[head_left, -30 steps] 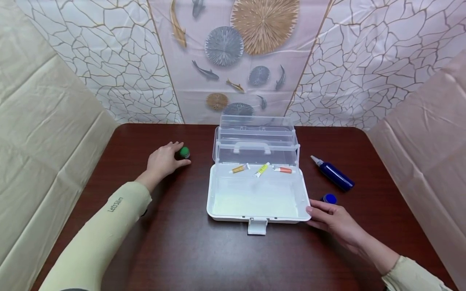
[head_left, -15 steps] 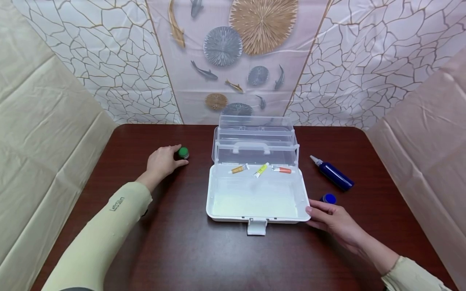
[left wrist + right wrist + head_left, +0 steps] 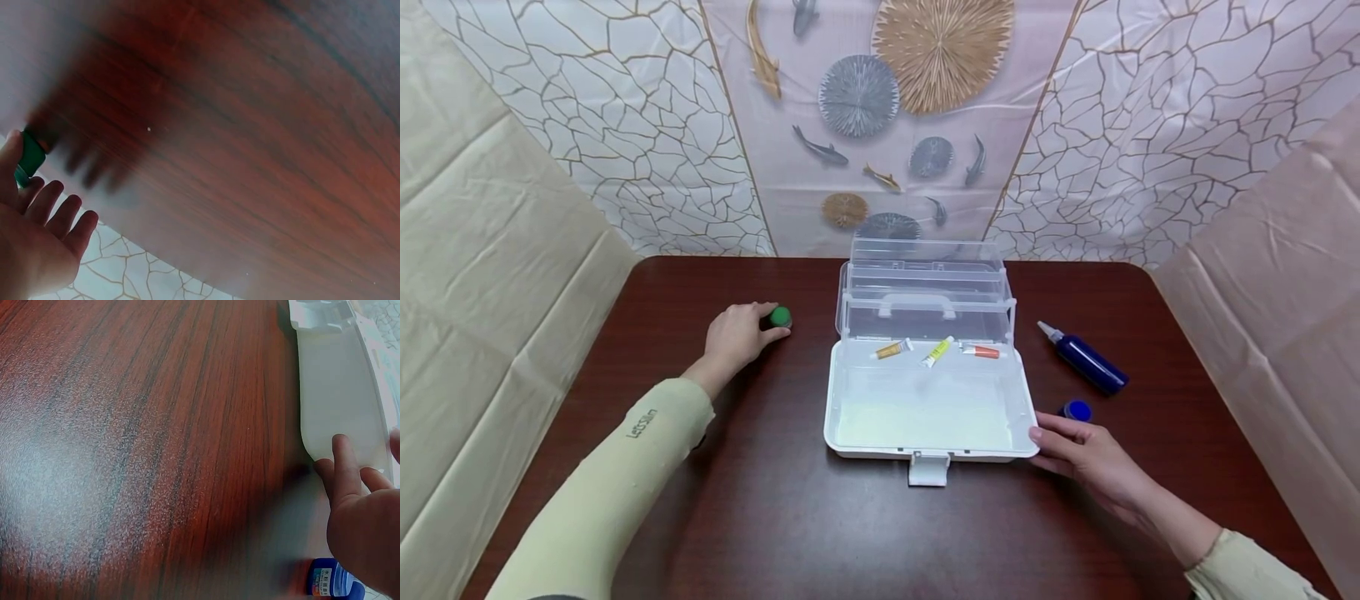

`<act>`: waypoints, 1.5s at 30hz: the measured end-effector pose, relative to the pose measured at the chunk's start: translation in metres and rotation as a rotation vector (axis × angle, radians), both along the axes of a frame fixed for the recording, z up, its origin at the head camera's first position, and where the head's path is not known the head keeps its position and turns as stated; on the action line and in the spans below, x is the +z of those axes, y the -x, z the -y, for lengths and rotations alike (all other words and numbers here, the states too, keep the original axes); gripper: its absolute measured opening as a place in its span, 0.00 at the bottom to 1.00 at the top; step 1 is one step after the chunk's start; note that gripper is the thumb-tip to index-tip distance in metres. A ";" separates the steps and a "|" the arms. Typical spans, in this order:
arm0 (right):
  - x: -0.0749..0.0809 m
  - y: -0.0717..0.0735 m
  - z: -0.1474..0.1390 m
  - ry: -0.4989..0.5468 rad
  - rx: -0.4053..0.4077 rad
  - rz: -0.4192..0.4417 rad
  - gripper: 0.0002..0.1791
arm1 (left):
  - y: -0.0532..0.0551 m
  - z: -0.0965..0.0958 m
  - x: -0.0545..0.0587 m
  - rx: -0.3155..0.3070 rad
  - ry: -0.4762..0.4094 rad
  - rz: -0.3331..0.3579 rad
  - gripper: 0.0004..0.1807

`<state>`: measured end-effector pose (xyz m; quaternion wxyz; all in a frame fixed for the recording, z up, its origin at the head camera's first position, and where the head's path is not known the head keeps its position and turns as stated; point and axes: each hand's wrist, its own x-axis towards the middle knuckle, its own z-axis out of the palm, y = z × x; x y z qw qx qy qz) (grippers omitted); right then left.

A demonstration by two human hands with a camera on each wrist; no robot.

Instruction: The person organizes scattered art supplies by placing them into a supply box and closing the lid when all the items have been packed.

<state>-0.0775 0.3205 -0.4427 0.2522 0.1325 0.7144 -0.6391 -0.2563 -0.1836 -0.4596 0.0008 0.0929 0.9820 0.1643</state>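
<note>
At the left of the table my left hand (image 3: 735, 337) pinches a small jar with a green lid (image 3: 781, 317) between thumb and index finger. The left wrist view shows the green jar (image 3: 31, 154) at the fingertips, its other fingers loosely spread. A white storage box (image 3: 925, 417) stands open in the middle, its clear lid and trays (image 3: 928, 279) raised behind. My right hand (image 3: 1097, 458) grips the box's front right corner, thumb over the rim and fingers against the outer wall. In the right wrist view the fingers touch the white wall (image 3: 344, 394).
Three small paint tubes, gold (image 3: 892, 348), yellow (image 3: 937, 352) and orange (image 3: 981, 352), lie towards the box's back. Right of it lie a dark blue nozzle bottle (image 3: 1090, 362) and a blue-lidded jar (image 3: 1078, 410), close to my right hand. A patterned cloth wall (image 3: 880, 125) borders the table's far edge.
The green-lidded jar has turned or tilted slightly in my left fingers, and less of its side shows. My right hand and the box keep their places.
</note>
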 end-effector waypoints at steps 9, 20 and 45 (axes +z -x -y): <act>0.000 0.001 0.001 -0.001 -0.004 0.010 0.41 | -0.006 0.000 -0.001 -0.058 0.004 -0.075 0.34; -0.002 0.001 0.000 0.003 -0.005 0.000 0.41 | -0.016 -0.001 0.016 -0.182 0.064 -0.200 0.33; 0.001 0.000 0.001 0.005 0.004 -0.003 0.41 | -0.027 -0.040 0.115 -0.322 0.077 -0.245 0.33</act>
